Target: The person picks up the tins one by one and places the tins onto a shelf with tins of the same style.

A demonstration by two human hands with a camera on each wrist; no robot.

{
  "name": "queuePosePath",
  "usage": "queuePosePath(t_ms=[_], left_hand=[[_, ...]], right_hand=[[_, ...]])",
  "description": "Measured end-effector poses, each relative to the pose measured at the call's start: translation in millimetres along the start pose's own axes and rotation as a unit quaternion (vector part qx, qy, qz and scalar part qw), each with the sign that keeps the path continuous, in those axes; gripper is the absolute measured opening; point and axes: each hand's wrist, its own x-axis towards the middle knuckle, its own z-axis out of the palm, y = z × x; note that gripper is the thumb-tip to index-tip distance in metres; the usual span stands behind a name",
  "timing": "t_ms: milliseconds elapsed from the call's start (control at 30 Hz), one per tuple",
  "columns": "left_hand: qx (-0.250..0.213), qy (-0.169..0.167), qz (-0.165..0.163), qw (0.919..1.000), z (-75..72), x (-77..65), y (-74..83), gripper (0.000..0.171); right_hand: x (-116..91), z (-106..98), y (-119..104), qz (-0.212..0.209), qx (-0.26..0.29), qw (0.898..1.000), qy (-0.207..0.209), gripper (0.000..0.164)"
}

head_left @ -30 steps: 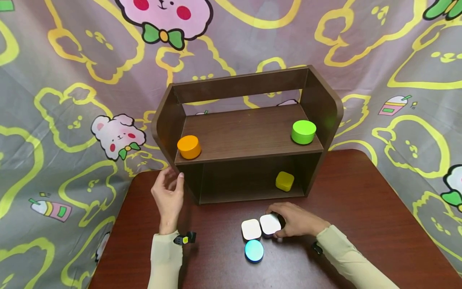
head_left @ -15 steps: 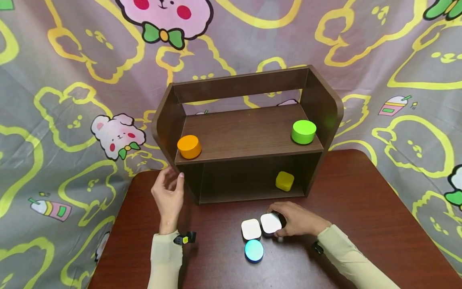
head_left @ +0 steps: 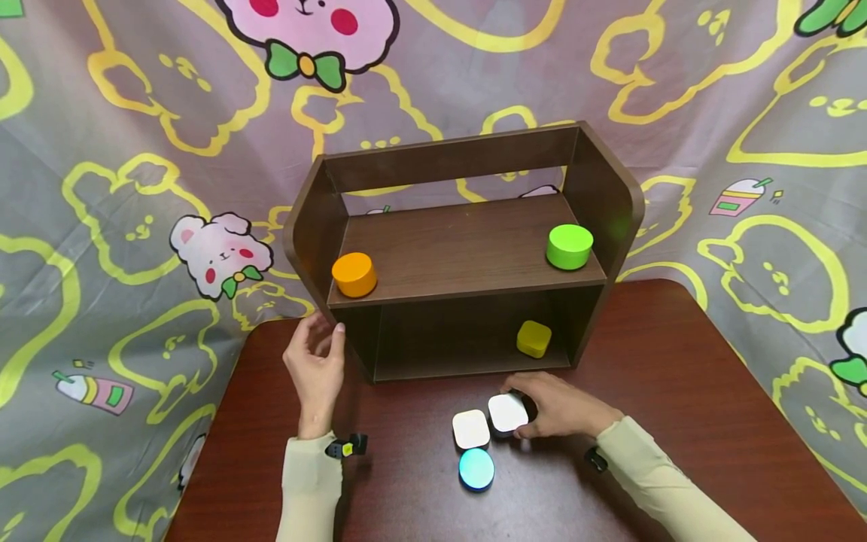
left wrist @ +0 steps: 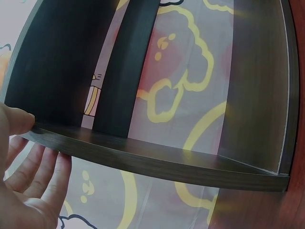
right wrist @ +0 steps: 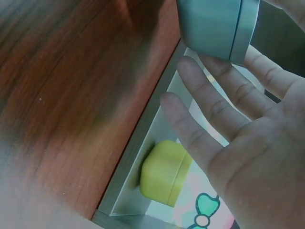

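My left hand (head_left: 315, 373) grips the left side panel of a dark brown two-tier shelf (head_left: 467, 290); in the left wrist view its thumb and fingers lie on either side of the panel edge (left wrist: 128, 157). With thumb and fingertips my right hand (head_left: 562, 406) pinches a white-topped rounded-square container (head_left: 508, 414), which looks grey-blue in the right wrist view, with a lid seam near one end. Just left of it lies another white-topped square container (head_left: 470, 429). A round blue container (head_left: 477, 469) sits in front of that one.
On the upper tier, an orange round container (head_left: 355, 275) stands left and a green round container (head_left: 570, 247) right. A yellow square container (head_left: 534, 339) is at the lower tier's right. Patterned cloth (head_left: 433, 68) hangs behind the reddish-brown table (head_left: 677, 361).
My right hand and the white-topped container have shifted slightly up in the head view, toward the shelf. The left hand keeps its place on the side panel.
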Motion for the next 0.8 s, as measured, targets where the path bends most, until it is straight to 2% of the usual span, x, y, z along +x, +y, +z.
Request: queuePosePath(t_ms=[300, 533, 800], left_hand=[[-0.006, -0.001, -0.005, 1.0, 0.0, 0.3, 0.0, 0.026], [-0.001, -0.002, -0.011, 0.9999, 0.0, -0.1, 0.2, 0.025], [-0.004, -0.001, -0.007, 1.0, 0.3, 0.2, -1.1, 0.025]], right_hand=[[2, -5, -3, 0.019, 0.009, 1.0, -0.013, 0.051], [6, -12, -4, 0.004, 0.011, 1.0, -0.005, 0.052], [9, -21, -7, 0.009, 0.014, 1.0, -0.008, 0.049]])
